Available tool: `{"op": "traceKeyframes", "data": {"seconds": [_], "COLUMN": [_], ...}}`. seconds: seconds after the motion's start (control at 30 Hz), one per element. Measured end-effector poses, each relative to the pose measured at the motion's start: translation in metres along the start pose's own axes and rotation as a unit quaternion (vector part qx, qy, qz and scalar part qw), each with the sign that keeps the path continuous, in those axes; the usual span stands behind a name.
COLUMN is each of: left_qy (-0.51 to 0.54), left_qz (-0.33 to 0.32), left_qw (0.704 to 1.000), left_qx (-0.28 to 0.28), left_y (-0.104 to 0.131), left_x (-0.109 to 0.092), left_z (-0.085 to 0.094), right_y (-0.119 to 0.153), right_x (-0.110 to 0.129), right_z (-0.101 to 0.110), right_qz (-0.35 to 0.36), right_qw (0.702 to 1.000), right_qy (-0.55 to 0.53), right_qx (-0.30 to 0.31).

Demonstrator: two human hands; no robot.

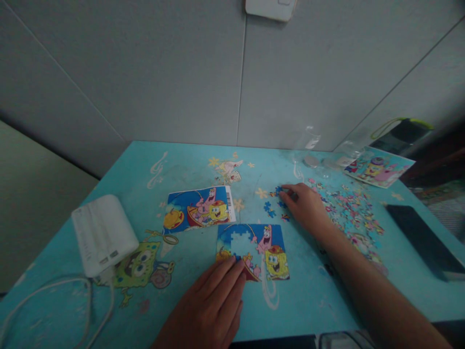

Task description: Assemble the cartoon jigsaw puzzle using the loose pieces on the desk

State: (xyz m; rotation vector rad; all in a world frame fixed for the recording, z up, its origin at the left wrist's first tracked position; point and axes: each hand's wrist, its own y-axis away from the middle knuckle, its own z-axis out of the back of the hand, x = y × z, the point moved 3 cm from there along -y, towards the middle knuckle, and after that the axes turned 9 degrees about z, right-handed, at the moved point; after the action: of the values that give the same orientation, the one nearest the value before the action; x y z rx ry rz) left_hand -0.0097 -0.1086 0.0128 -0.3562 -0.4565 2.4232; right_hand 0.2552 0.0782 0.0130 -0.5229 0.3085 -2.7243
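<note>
A partly assembled puzzle [276, 259] lies on the turquoise table, with a gap in its upper left and middle. My left hand [214, 295] rests flat over its lower left edge, fingers stretched out side by side. Up and to the left of the puzzle is the printed picture card [198, 208] with the same cartoon scene. My right hand [300, 201] is at a small group of loose blue pieces [269, 209], thumb and index finger closing on a blue piece [279, 190] at their tips.
A pile of mixed pieces [350, 211] spreads right of my right hand. Behind stand clear jars [307, 143] and a second picture card [379, 167]. A dark phone [425, 240] lies at right, a white power bank [103, 235] with a cable at left. A wall borders the back.
</note>
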Motion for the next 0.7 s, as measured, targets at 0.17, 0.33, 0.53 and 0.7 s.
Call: {"op": "traceKeyframes", "data": {"seconds": [0.17,0.33,0.53,0.7], "left_qy": [-0.003,0.004,0.031,0.034], "left_qz": [0.000,-0.001,0.010,0.014], "left_qw": [1.000,1.000,0.999,0.999], "left_qx": [-0.002,0.002,0.001,0.008], "left_y": [0.0011,0.0026,0.0012,0.0008], "left_x": [0.0009,0.0003,-0.0001,-0.0001], "left_z": [-0.0025,-0.0021,-0.0015,-0.0007], "right_y": [-0.0049,-0.0051,-0.0055,-0.0078], "right_x": [0.0008,0.0027,-0.0008,-0.0020], "right_z": [-0.0037,-0.0056,-0.0077,-0.0055], "right_qz": [0.017,0.074,0.083,0.062], "right_qw": [1.000,0.997,0.996,0.997], "right_qy": [-0.001,-0.014,-0.029,-0.054], "right_qx": [-0.003,0.003,0.004,0.008]}}
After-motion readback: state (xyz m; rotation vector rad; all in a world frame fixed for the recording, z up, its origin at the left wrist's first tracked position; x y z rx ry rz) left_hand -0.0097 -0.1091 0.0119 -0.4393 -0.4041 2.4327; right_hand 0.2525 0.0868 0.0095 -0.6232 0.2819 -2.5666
